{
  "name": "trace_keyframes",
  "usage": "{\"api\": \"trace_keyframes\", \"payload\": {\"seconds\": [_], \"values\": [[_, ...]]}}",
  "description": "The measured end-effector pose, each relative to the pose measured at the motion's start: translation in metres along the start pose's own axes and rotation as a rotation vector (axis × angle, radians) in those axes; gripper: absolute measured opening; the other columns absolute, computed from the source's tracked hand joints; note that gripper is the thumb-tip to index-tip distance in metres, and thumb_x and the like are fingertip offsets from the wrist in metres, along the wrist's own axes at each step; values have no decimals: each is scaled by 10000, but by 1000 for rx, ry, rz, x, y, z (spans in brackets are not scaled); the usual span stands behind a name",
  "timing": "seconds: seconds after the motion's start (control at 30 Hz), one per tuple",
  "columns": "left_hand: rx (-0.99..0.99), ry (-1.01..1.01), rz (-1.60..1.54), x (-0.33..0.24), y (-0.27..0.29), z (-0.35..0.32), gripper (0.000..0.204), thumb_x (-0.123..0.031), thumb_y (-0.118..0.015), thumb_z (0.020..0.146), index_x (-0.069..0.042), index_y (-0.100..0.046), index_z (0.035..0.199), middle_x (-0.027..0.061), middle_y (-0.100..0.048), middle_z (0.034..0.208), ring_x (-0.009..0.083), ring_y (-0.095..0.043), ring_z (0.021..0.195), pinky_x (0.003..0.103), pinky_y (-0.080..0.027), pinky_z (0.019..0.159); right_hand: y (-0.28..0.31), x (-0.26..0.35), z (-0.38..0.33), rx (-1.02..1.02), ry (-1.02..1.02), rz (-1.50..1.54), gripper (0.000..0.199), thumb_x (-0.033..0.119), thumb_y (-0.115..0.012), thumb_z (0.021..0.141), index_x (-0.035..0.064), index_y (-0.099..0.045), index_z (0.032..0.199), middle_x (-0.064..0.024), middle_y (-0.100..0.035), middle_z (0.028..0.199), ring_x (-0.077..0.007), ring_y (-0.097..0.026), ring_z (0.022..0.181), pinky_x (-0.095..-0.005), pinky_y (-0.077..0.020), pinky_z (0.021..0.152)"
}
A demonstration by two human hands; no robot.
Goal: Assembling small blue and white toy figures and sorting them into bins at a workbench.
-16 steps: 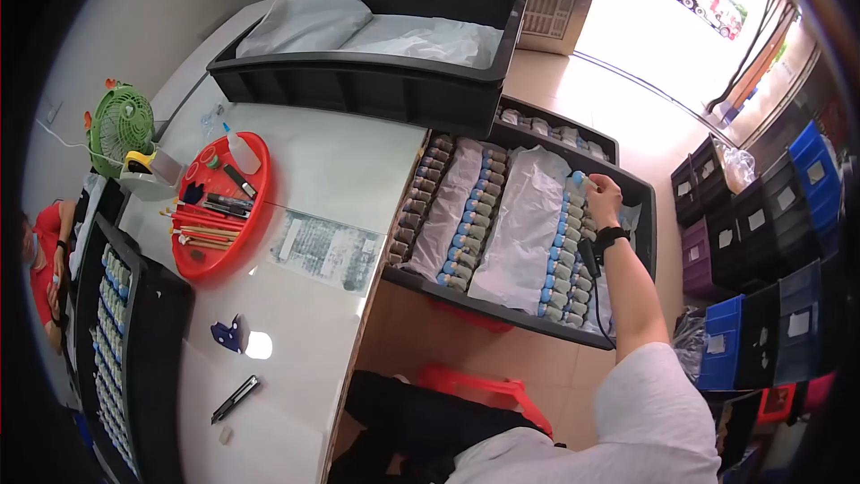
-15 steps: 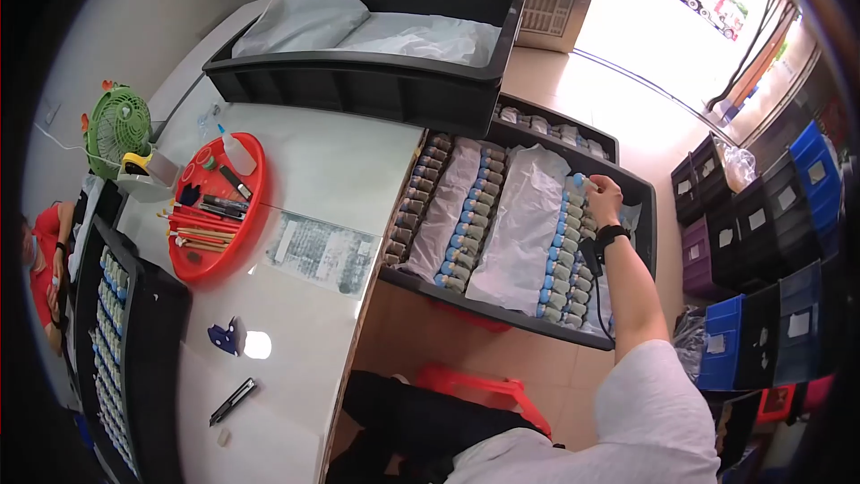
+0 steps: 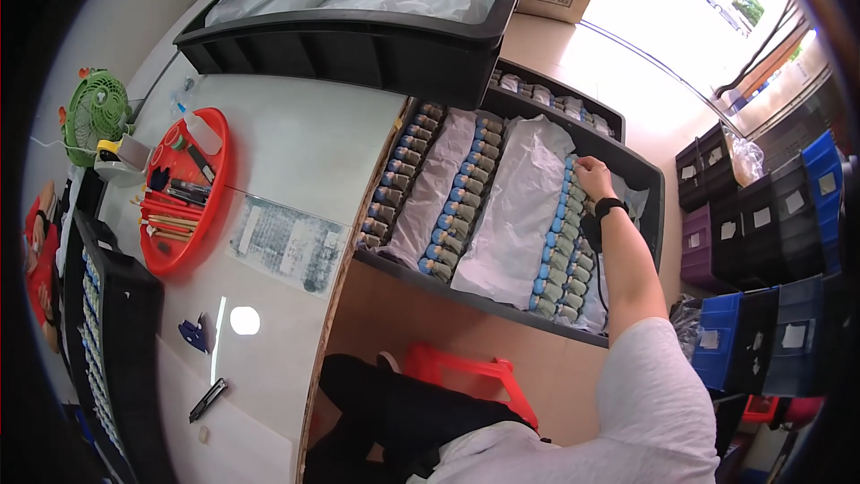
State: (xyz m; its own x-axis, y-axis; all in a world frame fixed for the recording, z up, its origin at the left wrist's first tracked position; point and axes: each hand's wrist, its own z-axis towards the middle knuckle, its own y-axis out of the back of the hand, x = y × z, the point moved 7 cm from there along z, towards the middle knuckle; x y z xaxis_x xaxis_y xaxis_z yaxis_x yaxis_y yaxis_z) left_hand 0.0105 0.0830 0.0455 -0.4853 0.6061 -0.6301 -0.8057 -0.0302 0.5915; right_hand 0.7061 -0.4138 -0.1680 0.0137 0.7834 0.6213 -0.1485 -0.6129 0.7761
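My right hand (image 3: 593, 181) reaches into a black crate (image 3: 439, 285) on my right. Its fingers are closed at the far end of a row, on a small figurine with a light-blue top (image 3: 571, 163). That row of small blue and grey-green figurines (image 3: 550, 246) runs toward me beside a sheet of white wrapping (image 3: 511, 229). Farther left in the crate stand another blue-topped row (image 3: 459, 199) and a row of darker figurines (image 3: 394, 181), with white wrapping between them. My fingers partly cover the held piece. My left hand is out of view.
On the white table (image 3: 296, 148) are a red tray (image 3: 222, 181) of pens and brushes, a printed sheet (image 3: 288, 242), a utility knife (image 3: 208, 401) and a black crate (image 3: 358, 58) with wrapping. A red stool (image 3: 457, 363) stands below. Bins (image 3: 770, 215) line the right. Another person (image 3: 40, 260) sits left.
My right hand has lowered the figurine it held above the crate to the far end of the row. The whole view has shifted slightly.
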Motion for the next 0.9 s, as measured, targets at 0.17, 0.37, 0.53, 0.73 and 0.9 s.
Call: {"api": "trace_keyframes", "payload": {"seconds": [0.17,0.37,0.53,0.73,0.9], "values": [[-6,-8,24,0,1,0,258,-59,-590,847,73,-558,1067,207,-540,1126,252,-582,857,355,-487,759,38,41,-21,-95,138,153,244,126,-536,787,44,-640,991,-136,-658,923,-234,-631,891,-294,-474,794],[-24,11,47,9,6,-2,242,-80,-586,855,72,-570,1042,209,-526,1152,260,-581,859,361,-485,752,19,111,-181,761,316,142,164,19,-569,740,-4,-655,877,-123,-656,801,-177,-626,724,-275,-487,668],[-34,74,30,1,1,0,244,-94,-588,856,71,-576,1035,206,-539,1129,261,-582,857,360,-482,754,26,107,-227,662,447,-11,289,-51,-490,649,6,-657,878,-138,-612,786,-297,-584,742,-344,-482,689],[-39,39,55,5,2,-1,244,-81,-593,850,77,-574,1035,207,-547,1115,260,-587,845,353,-491,747,22,99,-228,668,431,-207,340,-63,-494,601,70,-680,852,-145,-540,994,-310,-491,951,-355,-427,822],[-39,-7,54,3,2,-1,232,-53,-591,845,83,-571,1032,216,-535,1142,262,-594,835,352,-504,750,23,102,-221,547,532,-199,363,-70,-492,567,131,-693,793,-137,-477,1116,-362,-402,1048,-407,-372,910]]}}
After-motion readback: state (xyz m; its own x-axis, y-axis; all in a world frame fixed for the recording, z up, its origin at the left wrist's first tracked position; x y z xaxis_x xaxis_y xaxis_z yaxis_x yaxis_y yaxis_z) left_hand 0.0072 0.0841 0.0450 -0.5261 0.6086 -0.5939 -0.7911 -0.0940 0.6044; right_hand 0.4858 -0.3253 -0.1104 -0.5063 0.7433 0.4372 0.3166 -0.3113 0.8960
